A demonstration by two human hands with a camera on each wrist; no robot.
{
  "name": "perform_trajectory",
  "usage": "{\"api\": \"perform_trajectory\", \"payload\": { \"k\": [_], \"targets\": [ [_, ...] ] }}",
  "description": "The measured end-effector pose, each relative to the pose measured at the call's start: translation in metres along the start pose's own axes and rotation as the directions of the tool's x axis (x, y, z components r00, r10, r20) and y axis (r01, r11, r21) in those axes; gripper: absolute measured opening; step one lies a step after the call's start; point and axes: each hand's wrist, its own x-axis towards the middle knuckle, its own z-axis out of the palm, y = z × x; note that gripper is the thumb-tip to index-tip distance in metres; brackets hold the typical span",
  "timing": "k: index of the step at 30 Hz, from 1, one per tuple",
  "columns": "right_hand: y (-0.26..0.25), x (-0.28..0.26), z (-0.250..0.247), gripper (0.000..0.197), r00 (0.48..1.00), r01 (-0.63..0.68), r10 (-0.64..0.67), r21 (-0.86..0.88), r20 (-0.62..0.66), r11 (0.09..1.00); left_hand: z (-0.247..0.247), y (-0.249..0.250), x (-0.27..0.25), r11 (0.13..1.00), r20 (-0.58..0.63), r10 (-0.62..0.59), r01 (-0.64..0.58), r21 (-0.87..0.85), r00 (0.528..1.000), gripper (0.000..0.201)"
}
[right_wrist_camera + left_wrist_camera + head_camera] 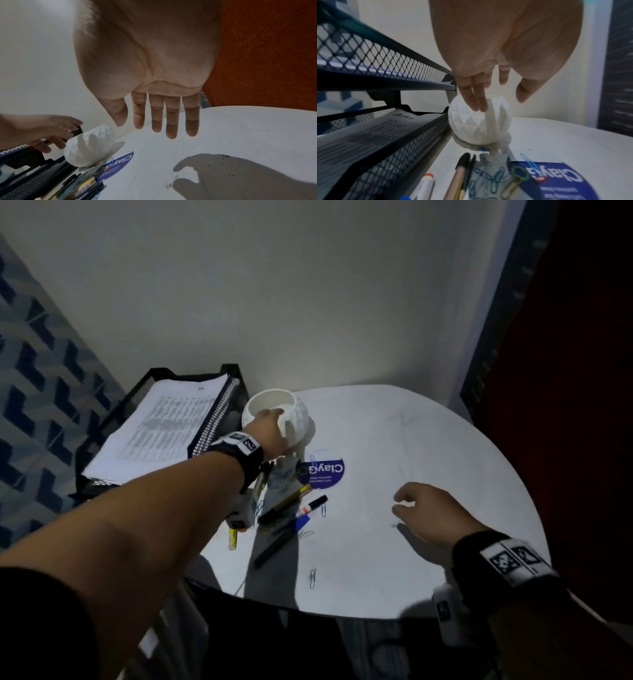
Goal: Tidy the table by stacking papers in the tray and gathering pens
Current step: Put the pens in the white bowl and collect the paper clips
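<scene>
A white faceted cup (pixel 287 412) stands on the white round table (pixel 428 440), beside the black mesh tray (pixel 236 374). My left hand (pixel 274 422) reaches it with straight fingers (pixel 477 106) lying against the near side of the cup (pixel 481 124), the thumb held apart. Several pens and markers (pixel 291 508) lie in a heap under that wrist, seen close up as pens (pixel 458 180). A stack of printed papers (pixel 161 426) fills the tray's top tier. My right hand (pixel 399 505) hovers over bare table, fingers relaxed and holding nothing.
A blue "Clay" card (pixel 322 470) lies by the heap, and paper clips (pixel 312 577) are scattered toward the front edge. A yellow highlighter (pixel 233 537) sits at the table's left edge. Walls stand behind and to the right.
</scene>
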Motion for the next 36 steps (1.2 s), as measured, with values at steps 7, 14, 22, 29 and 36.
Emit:
{"api": "perform_trajectory", "payload": {
  "k": [7,14,22,29,36],
  "targets": [
    [-0.014,0.02,0.003,0.028,0.999,0.01,-0.011,0.019,0.05,1.0,0.033,-0.03,0.031,0.992,-0.02,-0.086,0.087,0.086,0.996,0.075],
    [-0.029,0.013,-0.001,0.041,0.994,0.071,-0.064,-0.08,0.089,0.994,0.033,-0.034,0.012,0.948,-0.128,0.149,-0.104,0.3,0.981,0.028],
    [-0.061,-0.03,-0.004,0.096,0.955,0.295,-0.296,-0.091,0.002,0.951,-0.004,0.021,-0.093,0.883,-0.161,0.469,-0.467,0.051,0.869,0.029],
    [-0.068,-0.073,-0.011,0.046,0.959,0.163,-0.214,-0.257,-0.186,0.953,-0.015,0.042,-0.168,0.693,-0.16,0.71,-0.721,-0.012,0.686,0.031],
    [-0.052,-0.096,-0.039,0.055,0.992,0.011,-0.058,-0.386,-0.112,0.922,-0.019,0.009,-0.167,0.846,-0.26,0.449,-0.501,-0.183,0.855,0.032]
  ]
}}
